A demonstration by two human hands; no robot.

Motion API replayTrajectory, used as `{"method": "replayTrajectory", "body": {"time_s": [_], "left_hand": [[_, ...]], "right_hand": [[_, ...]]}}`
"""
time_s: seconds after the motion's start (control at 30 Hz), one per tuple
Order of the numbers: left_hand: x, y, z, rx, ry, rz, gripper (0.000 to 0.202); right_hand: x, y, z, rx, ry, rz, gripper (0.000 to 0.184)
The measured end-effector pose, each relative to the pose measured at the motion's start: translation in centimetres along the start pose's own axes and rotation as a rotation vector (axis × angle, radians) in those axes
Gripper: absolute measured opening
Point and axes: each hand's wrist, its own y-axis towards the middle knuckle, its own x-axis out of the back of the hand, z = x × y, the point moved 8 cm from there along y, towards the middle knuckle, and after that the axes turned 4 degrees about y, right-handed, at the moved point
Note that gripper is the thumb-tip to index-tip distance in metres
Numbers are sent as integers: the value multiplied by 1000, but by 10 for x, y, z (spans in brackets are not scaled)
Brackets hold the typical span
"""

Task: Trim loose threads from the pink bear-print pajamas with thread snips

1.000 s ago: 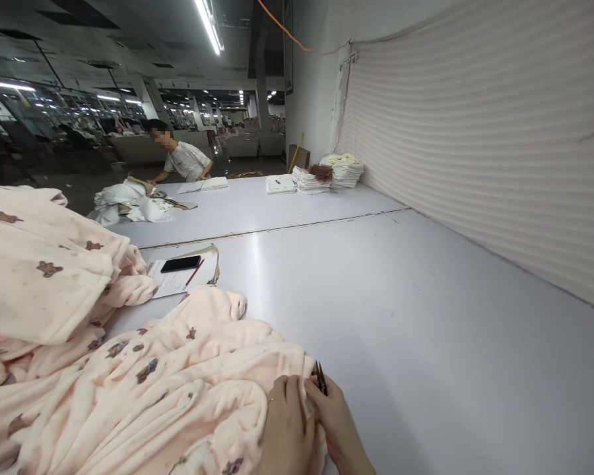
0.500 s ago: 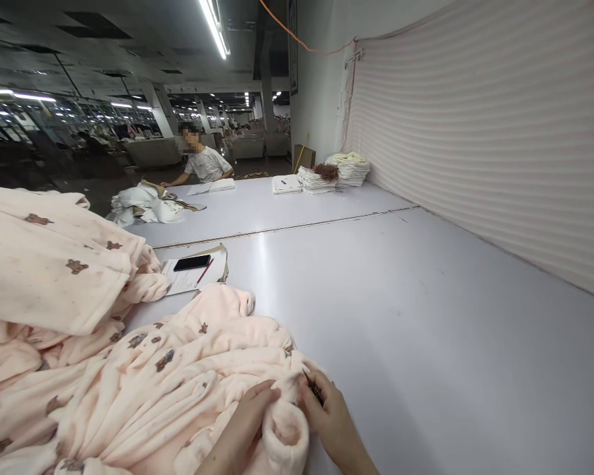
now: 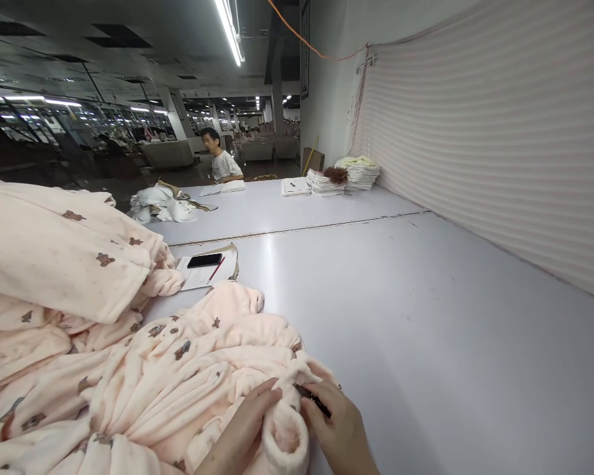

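Observation:
A pale pink fleece garment (image 3: 198, 369) with small brown bear prints lies bunched across the lower left of the table. Near its right end, my left hand (image 3: 250, 419) is closed on the cloth beside a rolled, tube-like cuff (image 3: 286, 439). On the other side of that cuff, my right hand (image 3: 334, 415) grips small dark thread snips (image 3: 314, 400). Their pointed tip meets the fleece just above the cuff opening, between my two hands. Fingers cover most of the tool, so I cannot tell whether its blades are apart.
More pink fleece (image 3: 64, 251) is heaped at the left. Beyond it, a phone (image 3: 204, 260) and a red pencil (image 3: 216, 270) lie on papers. White cloth pieces (image 3: 163, 203) and folded stacks (image 3: 359, 175) sit across the table seam. A person (image 3: 225, 165) is at the far edge; striped fabric (image 3: 485, 132) hangs at right.
My view has turned slightly left. The snips now lie flatter, their tip pointing left into the fleece. The person at the far edge has drawn an arm back from the white cloth pieces.

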Motion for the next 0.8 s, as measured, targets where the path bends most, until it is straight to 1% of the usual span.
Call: {"method": "replayTrajectory", "body": {"time_s": [0.07,0.13,0.23,0.33,0.43,0.5,0.57,0.6,0.63,0.73,0.8], "left_hand": [[-2,-2,-2,-10,-1,8,20],[0,-2,-2,-8,14,-4,20],[7,-3,0,6,55,-42,18],[7,-4,0,4,71,-33,13],[6,-6,-2,11,83,-36,21],[8,-9,-3,28,94,-62,27],[9,-11,-4,37,103,-70,31],[10,-13,-5,34,106,-65,32],[11,-14,-6,29,109,-59,32],[13,-15,-10,9,126,-58,31],[13,-16,-11,-5,138,-50,30]], "right_hand": [[-1,2,3,0,-10,11,24],[-2,2,4,-10,3,12,24],[-2,1,-3,-27,65,-10,24],[-2,-2,-11,-30,147,-20,25],[-1,-5,-8,-57,193,-66,32],[-2,-4,1,-86,155,-93,32],[-7,-2,16,-76,74,-70,20],[-10,-1,22,-56,47,-49,10],[-13,-1,26,-42,48,-31,5],[-19,-7,22,-24,198,42,27],[-23,-16,15,-17,266,107,34]]}}
